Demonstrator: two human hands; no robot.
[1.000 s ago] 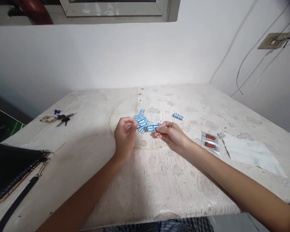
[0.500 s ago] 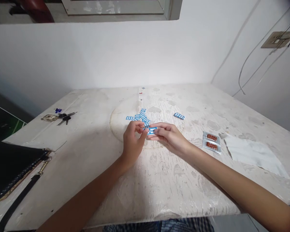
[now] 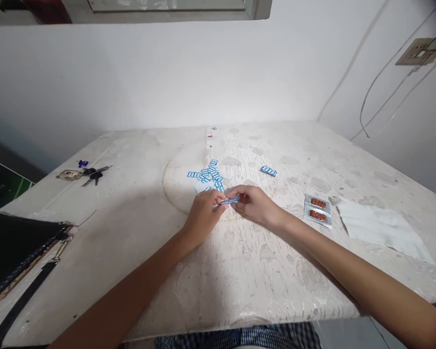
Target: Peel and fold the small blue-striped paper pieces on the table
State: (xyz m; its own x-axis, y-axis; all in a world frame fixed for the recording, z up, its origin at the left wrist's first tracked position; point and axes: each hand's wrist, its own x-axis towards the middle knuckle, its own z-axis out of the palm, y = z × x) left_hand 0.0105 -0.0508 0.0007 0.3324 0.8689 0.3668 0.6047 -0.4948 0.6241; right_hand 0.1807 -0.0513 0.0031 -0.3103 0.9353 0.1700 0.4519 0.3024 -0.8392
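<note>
A small blue-and-white printed paper strip is pinched between my two hands above the table. My left hand is closed on its left end, thumb against fingers. At the right end, my right hand grips it with thumb and fingertips. The strip is seen nearly edge-on, so little of its face shows. Just beyond my fingers lies a loose heap of similar blue-and-white strips, partly overlapping, with a plain white piece at its near side. Another blue-and-white strip or small stack rests apart on the right.
On the right are a silver blister pack with two reddish-brown pieces and a white cloth. Keys with a tag lie at the left, beyond a black bag with a strap. A wall bounds the table's far edge.
The held strip has tilted from showing its printed face to nearly edge-on. My left hand has turned over slightly, uncovering the white piece by the heap. The view has tipped slightly downward.
</note>
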